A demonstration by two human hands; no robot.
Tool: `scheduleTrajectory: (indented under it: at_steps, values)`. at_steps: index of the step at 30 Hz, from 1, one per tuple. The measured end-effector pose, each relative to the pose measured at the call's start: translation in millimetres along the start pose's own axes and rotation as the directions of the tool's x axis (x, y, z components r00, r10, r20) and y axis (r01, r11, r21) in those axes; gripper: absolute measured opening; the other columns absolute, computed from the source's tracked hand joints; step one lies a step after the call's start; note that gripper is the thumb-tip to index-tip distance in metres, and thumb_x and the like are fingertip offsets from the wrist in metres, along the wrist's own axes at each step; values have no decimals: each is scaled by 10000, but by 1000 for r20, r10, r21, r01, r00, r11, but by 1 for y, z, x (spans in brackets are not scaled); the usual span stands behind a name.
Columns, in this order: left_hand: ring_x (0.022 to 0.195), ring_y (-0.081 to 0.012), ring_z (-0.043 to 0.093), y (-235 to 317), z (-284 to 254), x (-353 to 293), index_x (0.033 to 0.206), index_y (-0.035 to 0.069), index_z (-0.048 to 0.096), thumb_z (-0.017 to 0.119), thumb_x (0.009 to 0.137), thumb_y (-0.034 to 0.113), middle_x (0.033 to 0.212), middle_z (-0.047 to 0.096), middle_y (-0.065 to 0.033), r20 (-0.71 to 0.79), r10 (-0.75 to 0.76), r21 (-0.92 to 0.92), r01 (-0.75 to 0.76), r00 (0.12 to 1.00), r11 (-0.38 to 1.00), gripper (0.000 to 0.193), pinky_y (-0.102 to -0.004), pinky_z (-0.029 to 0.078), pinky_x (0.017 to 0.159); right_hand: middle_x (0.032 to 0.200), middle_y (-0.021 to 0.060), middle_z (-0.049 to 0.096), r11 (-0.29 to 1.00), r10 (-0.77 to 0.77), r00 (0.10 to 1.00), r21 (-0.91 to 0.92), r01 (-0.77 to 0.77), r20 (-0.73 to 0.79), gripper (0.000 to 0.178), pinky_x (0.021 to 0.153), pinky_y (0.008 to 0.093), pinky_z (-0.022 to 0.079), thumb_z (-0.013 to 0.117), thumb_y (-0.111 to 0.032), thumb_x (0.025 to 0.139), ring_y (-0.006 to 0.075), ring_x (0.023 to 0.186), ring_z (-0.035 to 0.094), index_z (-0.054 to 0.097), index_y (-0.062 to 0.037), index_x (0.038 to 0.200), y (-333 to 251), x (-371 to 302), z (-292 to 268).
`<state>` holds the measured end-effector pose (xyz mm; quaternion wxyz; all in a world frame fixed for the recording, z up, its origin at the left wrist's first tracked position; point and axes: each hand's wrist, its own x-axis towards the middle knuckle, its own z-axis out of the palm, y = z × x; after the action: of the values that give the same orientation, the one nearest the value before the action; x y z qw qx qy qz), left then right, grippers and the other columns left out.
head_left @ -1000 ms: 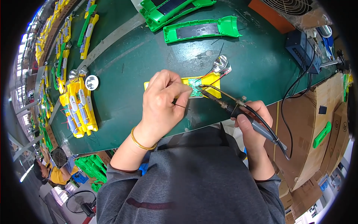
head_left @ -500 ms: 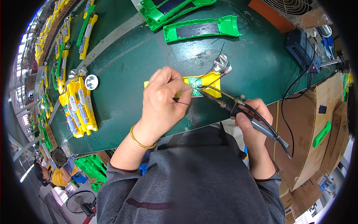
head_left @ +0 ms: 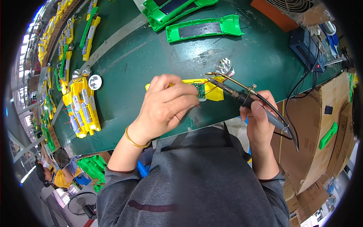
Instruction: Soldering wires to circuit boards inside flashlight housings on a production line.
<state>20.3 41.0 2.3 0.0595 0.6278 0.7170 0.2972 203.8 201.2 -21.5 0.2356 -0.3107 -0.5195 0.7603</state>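
Note:
A yellow flashlight housing half (head_left: 214, 94) lies on the bench before me, with a small green circuit board (head_left: 201, 90) in it. My left hand (head_left: 166, 102) is closed over the housing's left part, fingers pinched on a thin wire (head_left: 198, 106) with a red end. Its fingertips hide part of the board. My right hand (head_left: 261, 115) grips a soldering iron (head_left: 244, 99) with a curved brass tube alongside its tip. That tip is raised just above the housing's upper edge, apart from the board. A shiny lamp reflector (head_left: 225, 67) sits behind the housing, and thin wires run near it.
Green housing halves (head_left: 204, 29) lie at the far side. Several yellow flashlight assemblies (head_left: 81, 108) are grouped at the left. A blue soldering station (head_left: 304, 49) with a hanging cable stands at the right, near a fan (head_left: 291, 4). Cardboard boxes (head_left: 308, 128) stand beyond the bench edge.
The soldering iron has lifted off the board, its tip now farther up. My left hand has turned and shifted slightly nearer me, its fingers now spread over the board's left side.

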Motion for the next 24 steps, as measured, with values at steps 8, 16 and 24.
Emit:
scheduleTrajectory:
  at_steps: [8,16,24]
  values:
    - [871,-269,577,-14,1,9,860,79,658,712,639,9,1019,589,-97,20,24,36,-25,999,999,238,-341,503,682,701,96,580,997,6,1000,74,-4,-26,217,486,238,411,577,-213,862,154,540,520,507,-27,950,3,2,0]
    - [788,-257,611,-15,-5,8,893,49,636,698,660,-9,963,604,-99,84,72,207,-88,994,974,248,-346,503,651,759,133,614,979,8,1000,204,-6,-10,134,546,251,442,543,-69,856,131,578,527,504,18,950,2,3,-5]
    - [776,-236,615,-10,4,9,845,11,661,715,695,-10,884,620,-84,-76,-222,0,223,972,975,161,-313,500,658,698,100,579,998,23,999,62,-21,-33,229,490,237,412,575,-225,860,144,533,513,504,-26,948,5,3,1]
